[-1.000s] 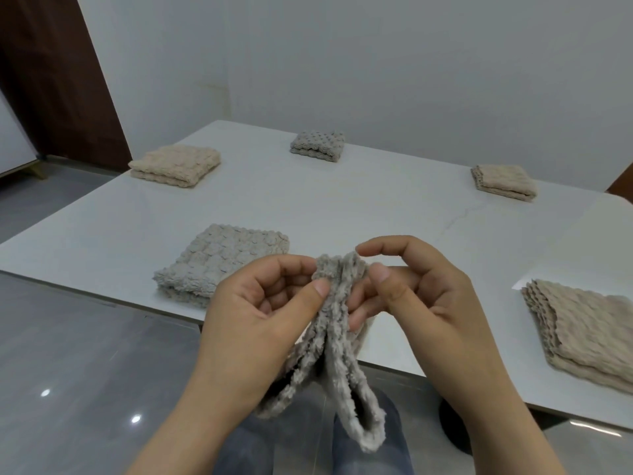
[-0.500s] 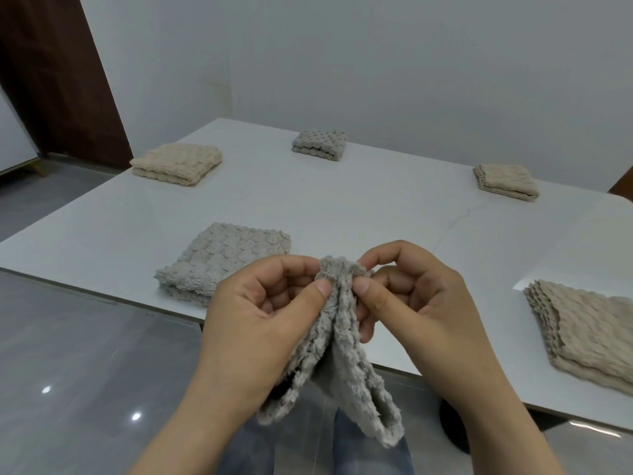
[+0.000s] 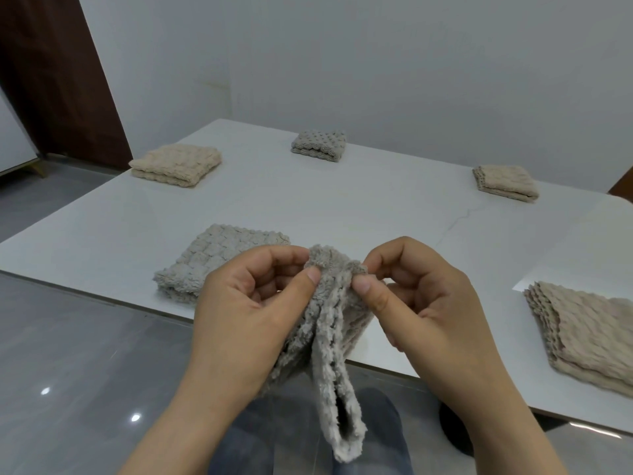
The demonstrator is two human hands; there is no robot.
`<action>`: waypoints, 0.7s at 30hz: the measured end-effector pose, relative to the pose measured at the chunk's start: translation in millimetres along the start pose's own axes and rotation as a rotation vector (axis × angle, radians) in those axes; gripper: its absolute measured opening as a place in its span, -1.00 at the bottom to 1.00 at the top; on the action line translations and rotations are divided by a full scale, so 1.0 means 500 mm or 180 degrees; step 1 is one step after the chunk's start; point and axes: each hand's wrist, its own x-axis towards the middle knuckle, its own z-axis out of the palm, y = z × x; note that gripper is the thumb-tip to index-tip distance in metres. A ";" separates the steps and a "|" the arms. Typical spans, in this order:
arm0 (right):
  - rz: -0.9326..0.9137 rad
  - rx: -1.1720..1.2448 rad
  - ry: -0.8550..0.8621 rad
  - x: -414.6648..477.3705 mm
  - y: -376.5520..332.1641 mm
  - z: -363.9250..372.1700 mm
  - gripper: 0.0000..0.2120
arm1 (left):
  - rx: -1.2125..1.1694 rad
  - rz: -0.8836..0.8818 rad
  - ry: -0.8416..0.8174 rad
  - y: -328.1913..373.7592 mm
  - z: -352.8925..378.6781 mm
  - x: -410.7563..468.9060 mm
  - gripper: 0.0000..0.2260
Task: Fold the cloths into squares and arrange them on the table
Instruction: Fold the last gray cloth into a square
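The fluffy grey-beige microfibre cloth [image 3: 330, 323] hangs in the air in front of the near edge of the white table [image 3: 342, 207], pinched at its top by both hands. A second ago the right hand [image 3: 424, 299] had its index finger raised and open over the bunched top edge; now its thumb and forefinger have closed on the cloth's right top corner, and the left hand [image 3: 253, 303] keeps its thumb-and-forefinger grip on the left top corner. The two grips have drawn slightly apart, so the top edge begins to spread where before it was gathered into one bundle. I judge this to mean that the person is finding and matching corners, ready to open or square the cloth for its next fold; it is not yet a square.

The cloth is doubled on itself, with several plush layers hanging down, and one long loop droops lowest, over the person's knees.

Five folded cloths lie on the table already: a grey waffle one [image 3: 219, 262] by the near edge, a beige one [image 3: 176, 164] at the left edge, a small grey one [image 3: 320, 145] at the far edge, a beige one [image 3: 505, 183] towards the far right corner, and a beige stack [image 3: 589, 334] at the near right.
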 end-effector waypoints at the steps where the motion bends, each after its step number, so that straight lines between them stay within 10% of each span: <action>1: 0.0014 -0.0034 -0.0005 0.000 0.002 0.001 -0.94 | 0.0010 0.0013 -0.0012 0.001 0.001 -0.001 -0.84; 21: 0.0145 -0.0140 0.0125 0.001 0.003 0.008 -0.87 | -0.0064 -0.0166 -0.0211 0.010 0.003 -0.013 -0.71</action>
